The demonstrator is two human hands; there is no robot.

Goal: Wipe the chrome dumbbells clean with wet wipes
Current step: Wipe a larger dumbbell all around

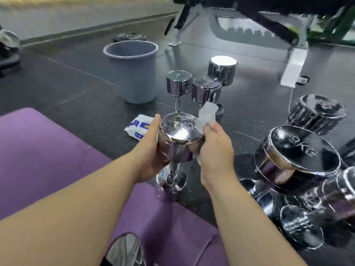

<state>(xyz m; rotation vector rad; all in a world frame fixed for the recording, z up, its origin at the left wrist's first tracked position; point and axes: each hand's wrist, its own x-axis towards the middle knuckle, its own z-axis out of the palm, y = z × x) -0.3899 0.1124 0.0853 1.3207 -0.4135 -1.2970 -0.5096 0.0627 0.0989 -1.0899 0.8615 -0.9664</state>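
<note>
While the left grip wraps the upper head of the upright dumbbell, its lower end near the floor beside the purple mat, and the right grip pinches a wet wipe against its side, wet chrome may turn slippery; a slip could drop it onto the shoe or the nearby dumbbells.

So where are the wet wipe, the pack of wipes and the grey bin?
wet wipe (208,114): head view, its loose upper end.
pack of wipes (137,128): head view, its printed top.
grey bin (132,79): head view, its outer wall.
</note>
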